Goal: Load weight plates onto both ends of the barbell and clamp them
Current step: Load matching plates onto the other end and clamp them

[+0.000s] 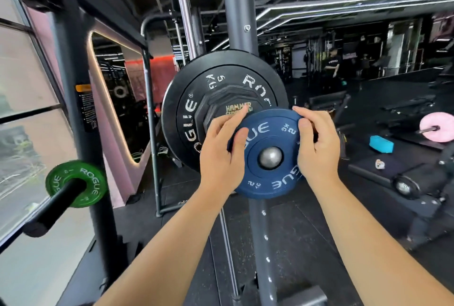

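Blue plate [269, 153] on bar end [271, 157], gripped between left hand [221, 155], right hand [317, 143]

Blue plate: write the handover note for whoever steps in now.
Left hand: grips the blue plate at its left edge.
Right hand: grips its right edge.
The blue plate sits at the bar end, whose steel tip shows through the hole. The black plates are already loaded behind it.
Left to do: likely push the blue plate home, then clamp. No clamp is in view, and the other end is out of view.

White-lettered blue plate [275, 180], black plate [186, 99], green plate [95, 177], and a seemingly pink disc [439, 121].
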